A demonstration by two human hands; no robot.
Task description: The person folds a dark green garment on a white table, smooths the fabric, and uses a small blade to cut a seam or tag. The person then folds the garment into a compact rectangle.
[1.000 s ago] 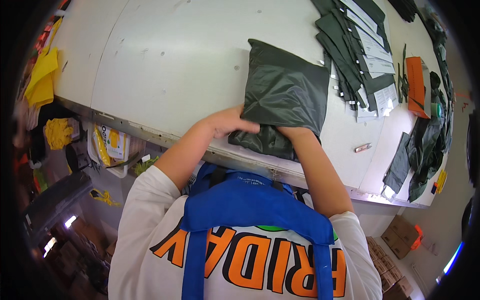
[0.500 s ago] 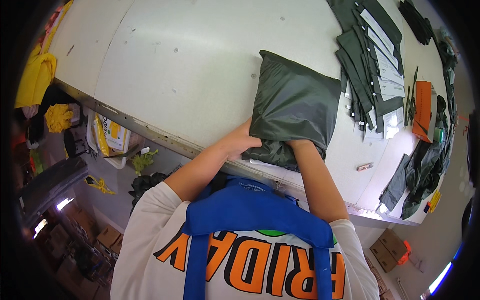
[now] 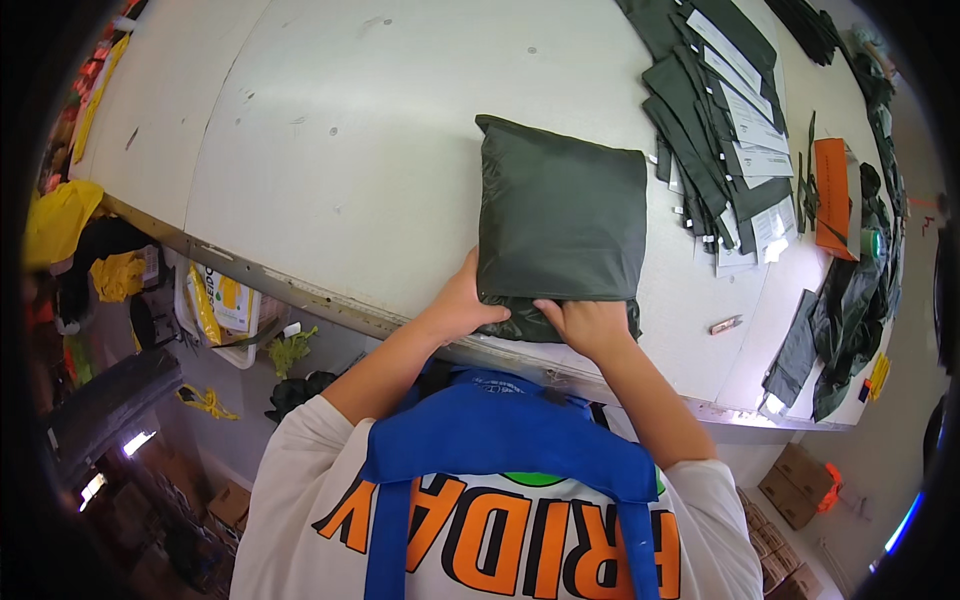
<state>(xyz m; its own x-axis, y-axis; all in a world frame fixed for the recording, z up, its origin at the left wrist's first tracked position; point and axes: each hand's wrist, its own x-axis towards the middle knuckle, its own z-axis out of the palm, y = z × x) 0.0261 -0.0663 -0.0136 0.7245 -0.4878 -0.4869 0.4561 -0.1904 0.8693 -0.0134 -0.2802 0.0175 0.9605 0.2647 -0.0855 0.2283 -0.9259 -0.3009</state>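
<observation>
Dark green cloth, a folded bundle [image 3: 560,225], lay at the near edge of the white table [image 3: 330,170]. Both the left hand [image 3: 462,305] and the right hand [image 3: 588,325] gripped its near hem, fingers curled on the fabric. Judging by this, folding was under way; smoothing the bottom layer seemed due. Beyond lay stacked green pieces [image 3: 700,110].

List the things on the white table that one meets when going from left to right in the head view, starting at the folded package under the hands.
Dark green folded package → fanned row of flat dark green bags with white labels → orange flat pouch → heap of dark green fabric at the right edge.
</observation>
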